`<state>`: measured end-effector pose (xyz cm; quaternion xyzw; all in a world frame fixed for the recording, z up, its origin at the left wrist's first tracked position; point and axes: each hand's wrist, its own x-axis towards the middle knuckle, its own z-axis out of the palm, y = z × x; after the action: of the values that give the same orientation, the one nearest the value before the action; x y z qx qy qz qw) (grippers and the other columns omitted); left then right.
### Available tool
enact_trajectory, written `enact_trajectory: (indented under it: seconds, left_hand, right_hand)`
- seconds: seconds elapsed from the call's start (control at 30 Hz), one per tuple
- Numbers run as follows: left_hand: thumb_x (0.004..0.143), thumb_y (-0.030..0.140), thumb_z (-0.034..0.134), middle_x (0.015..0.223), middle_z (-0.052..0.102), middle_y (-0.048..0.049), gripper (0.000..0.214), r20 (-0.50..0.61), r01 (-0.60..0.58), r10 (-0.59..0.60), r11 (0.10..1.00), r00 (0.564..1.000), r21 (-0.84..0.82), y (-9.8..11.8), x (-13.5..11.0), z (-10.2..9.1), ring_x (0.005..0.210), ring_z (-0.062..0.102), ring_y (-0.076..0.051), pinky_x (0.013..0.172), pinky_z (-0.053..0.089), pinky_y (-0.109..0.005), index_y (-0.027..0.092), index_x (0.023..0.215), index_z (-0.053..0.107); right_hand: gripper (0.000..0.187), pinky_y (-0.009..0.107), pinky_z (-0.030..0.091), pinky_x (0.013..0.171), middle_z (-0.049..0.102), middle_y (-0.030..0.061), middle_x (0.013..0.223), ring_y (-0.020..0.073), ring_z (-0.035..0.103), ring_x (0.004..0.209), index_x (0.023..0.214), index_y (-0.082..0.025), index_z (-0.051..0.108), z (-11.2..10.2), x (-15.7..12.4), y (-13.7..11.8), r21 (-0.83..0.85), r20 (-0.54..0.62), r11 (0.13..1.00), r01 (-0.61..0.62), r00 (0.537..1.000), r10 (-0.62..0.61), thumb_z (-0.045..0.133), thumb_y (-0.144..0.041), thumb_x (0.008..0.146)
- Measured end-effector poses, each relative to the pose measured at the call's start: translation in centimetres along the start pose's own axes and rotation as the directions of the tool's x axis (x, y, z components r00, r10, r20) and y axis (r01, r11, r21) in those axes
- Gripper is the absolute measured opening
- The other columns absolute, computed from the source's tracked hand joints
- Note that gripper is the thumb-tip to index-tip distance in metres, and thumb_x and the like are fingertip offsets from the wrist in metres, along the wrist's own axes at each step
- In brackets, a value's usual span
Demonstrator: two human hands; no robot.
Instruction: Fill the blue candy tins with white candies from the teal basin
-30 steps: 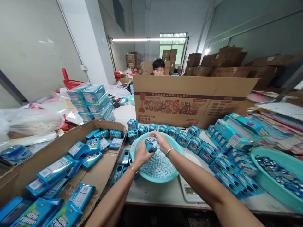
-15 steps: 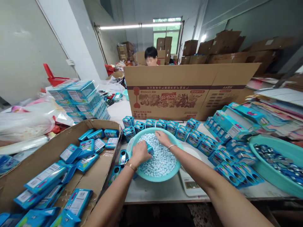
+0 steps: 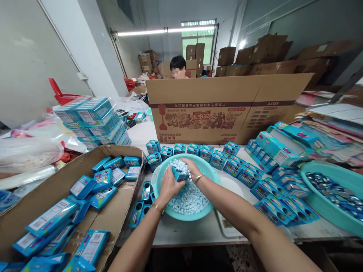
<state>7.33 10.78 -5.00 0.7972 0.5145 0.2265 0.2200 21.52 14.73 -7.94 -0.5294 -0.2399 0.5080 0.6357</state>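
Observation:
A teal basin on the table holds a heap of pale blue candies. Over it, my left hand is closed around a small blue box. My right hand is cupped against the box's top with a scoop of the candies in its fingers. Rows of small blue boxes stand behind and to the right of the basin. A few open blue boxes lie just left of it.
A cardboard tray of flat blue packets lies at my left, with a wrapped stack of packs behind it. A big carton stands across the table, a person behind it. A second teal basin of round lids is right. A scale sits under my right forearm.
Half a second ago both hands were down in the candies with the box. Now they are raised together above the heap, my right hand cupping candies at the box.

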Motion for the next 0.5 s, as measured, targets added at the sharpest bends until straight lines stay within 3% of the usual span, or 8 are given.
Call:
enact_trajectory:
  seconds: [0.13, 0.3, 0.5]
  left_hand:
    - [0.067, 0.024, 0.070, 0.128, 0.057, -0.0132, 0.068, -0.106, -0.050, 0.041, 0.996, 0.994, -0.080, 0.1, -0.2, 0.0, 0.125, 0.053, -0.032, 0.106, 0.041, -0.046, 0.018, 0.128, 0.040]
    - [0.064, 0.021, 0.071, 0.128, 0.055, -0.0139, 0.070, -0.090, -0.043, 0.029, 0.987, 0.996, -0.157, 0.0, -0.5, 0.1, 0.124, 0.053, -0.034, 0.104, 0.042, -0.046, 0.018, 0.127, 0.040]
    - [0.063, 0.021, 0.072, 0.123, 0.058, -0.0140, 0.068, -0.126, -0.038, 0.005, 0.964, 0.992, -0.264, 0.4, -1.0, 0.1, 0.120, 0.055, -0.033, 0.101, 0.044, -0.044, 0.015, 0.123, 0.043]
  right_hand:
    - [0.016, 0.031, 0.050, 0.074, 0.069, 0.0014, 0.070, 0.0197, 0.064, 0.074, 0.067, -0.020, 0.065, 0.8, -1.2, -2.2, 0.012, 0.011, 1.000, 0.022, 1.000, -0.022, 0.073, -0.032, 0.059]
    - [0.019, 0.031, 0.049, 0.071, 0.067, 0.0022, 0.065, 0.0193, 0.062, 0.069, 0.066, -0.020, 0.065, 1.8, -3.1, -3.8, -0.024, 0.052, 0.999, 0.041, 0.998, -0.039, 0.071, -0.038, 0.065]
    - [0.029, 0.031, 0.049, 0.077, 0.068, 0.0034, 0.066, 0.0188, 0.062, 0.071, 0.065, -0.019, 0.066, 2.2, -4.6, -4.7, -0.118, 0.119, 0.979, 0.166, 0.981, -0.152, 0.060, -0.045, 0.076]
